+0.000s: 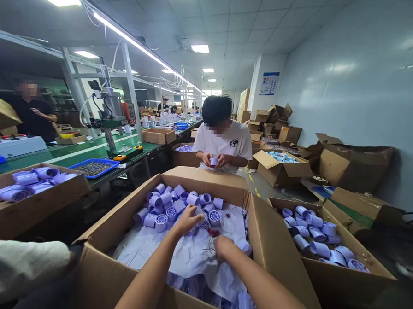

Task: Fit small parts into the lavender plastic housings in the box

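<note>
My left hand [188,221] reaches over the pile in the open cardboard box [98,234] before me. Its thumb and fingers are closed around a purple plastic cylinder, mostly hidden by the hand. Beside it lie more purple cylinders [161,222], some showing a spoked end. My right hand [224,247] is lower and to the right, close to the white sheet [142,250]; its fingers are turned away and hidden. Just above that hand are thin dark wires and a small red part [213,233].
Another box of purple cylinders [315,221] stands on the right, and one [40,182] on the left. Across from me a person in a white shirt [224,139] handles a small purple part. A green conveyor bench [68,154] with a blue tray [95,167] runs along the left.
</note>
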Available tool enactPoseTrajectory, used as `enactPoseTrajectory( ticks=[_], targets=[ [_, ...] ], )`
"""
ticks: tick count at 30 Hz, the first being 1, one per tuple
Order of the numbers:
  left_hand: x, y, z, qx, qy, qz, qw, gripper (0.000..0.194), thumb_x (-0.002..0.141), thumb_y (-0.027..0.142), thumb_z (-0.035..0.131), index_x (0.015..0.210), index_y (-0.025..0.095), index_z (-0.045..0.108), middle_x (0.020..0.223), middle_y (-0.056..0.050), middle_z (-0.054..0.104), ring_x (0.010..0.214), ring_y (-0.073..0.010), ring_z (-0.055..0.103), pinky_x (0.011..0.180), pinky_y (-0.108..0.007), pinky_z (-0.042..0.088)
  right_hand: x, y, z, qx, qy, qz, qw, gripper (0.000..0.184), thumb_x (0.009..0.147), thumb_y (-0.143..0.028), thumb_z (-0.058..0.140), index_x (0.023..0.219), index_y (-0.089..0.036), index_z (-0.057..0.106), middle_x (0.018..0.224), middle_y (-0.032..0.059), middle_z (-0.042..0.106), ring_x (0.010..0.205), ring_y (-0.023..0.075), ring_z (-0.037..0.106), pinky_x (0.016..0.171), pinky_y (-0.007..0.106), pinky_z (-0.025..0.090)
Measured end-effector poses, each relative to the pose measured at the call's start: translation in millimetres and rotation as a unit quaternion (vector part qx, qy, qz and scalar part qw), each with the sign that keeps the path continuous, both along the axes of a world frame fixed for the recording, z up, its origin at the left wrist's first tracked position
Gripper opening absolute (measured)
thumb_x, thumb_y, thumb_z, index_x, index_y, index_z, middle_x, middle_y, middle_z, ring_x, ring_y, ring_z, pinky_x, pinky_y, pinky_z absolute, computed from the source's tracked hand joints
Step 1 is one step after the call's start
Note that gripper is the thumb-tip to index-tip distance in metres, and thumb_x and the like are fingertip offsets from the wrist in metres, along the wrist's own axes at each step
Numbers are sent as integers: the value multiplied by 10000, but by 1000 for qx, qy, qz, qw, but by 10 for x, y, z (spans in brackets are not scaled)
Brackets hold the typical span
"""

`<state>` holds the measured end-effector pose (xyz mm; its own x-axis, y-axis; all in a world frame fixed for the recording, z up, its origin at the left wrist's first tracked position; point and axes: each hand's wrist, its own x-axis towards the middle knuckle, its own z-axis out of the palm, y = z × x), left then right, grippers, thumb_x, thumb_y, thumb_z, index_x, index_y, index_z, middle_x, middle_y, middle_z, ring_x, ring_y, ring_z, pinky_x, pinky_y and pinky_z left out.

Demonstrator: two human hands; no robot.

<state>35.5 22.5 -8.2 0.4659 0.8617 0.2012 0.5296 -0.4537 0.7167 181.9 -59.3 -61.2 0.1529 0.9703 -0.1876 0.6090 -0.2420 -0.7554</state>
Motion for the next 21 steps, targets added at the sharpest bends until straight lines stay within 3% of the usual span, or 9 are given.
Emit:
enactPoseTrajectory(
  ticks=[2,4,8,11,13,15,17,19,21],
  targets=[
    [-52,7,59,-13,-30,20,999,137,725,298,537,735,161,535,852,-25,497,808,-187,496,768,-344,440,75,-6,-5,0,-23,14,1000,171,882,-330,576,904,-166,618,845,1,643,717,122,623,641,279,524],
    [-76,-19,108,-30,-53,25,998,155,671,280,596,744,165,523,798,1,495,776,-176,489,739,-324,430,169,-23,29,13,-38,21,999,155,828,-284,647,738,-163,615,685,-34,618,610,103,594,603,258,498],
    [-80,-172,246,-94,-92,-32,991,297,587,288,695,828,183,557,790,25,545,760,-169,512,712,-294,437,299,-26,221,93,-46,9,995,250,551,-71,769,504,-193,556,487,-64,543,558,148,578,596,270,451],
    [-78,-318,343,-186,-129,-146,963,213,623,256,657,826,208,612,830,16,617,830,-190,567,778,-314,460,313,4,439,178,-39,-11,983,106,640,-105,665,687,-198,650,655,-3,658,683,197,628,664,302,463],
    [-74,-381,355,-249,-177,-210,929,289,629,213,636,917,233,633,967,3,651,963,-221,582,870,-348,450,291,18,563,224,-35,-19,974,177,698,-124,590,839,-194,673,795,42,698,758,211,643,714,319,475],
    [-67,-398,329,-284,-221,-228,905,489,601,168,635,1079,267,607,1186,-4,612,1150,-256,518,973,-393,404,259,20,635,266,-26,-21,963,246,713,-124,556,915,-195,677,887,70,706,821,223,648,763,337,481],
    [-64,-381,297,-296,-236,-221,899,647,575,137,636,1199,292,565,1371,4,507,1307,-272,384,1074,-426,310,235,17,647,306,-3,-18,952,251,713,-131,549,910,-200,688,917,81,706,857,237,646,793,356,486],
    [-71,-360,291,-303,-234,-214,899,696,568,129,638,1239,294,558,1447,19,434,1377,-267,284,1134,-429,210,233,17,616,337,35,-19,941,228,711,-152,555,878,-205,700,914,81,706,855,244,646,792,370,494],
    [-87,-355,317,-313,-237,-209,895,668,576,134,632,1226,282,584,1423,15,470,1361,-276,320,1135,-437,206,255,24,566,340,87,-27,936,203,703,-189,578,860,-203,706,902,79,707,830,245,648,772,374,504]
  ],
)
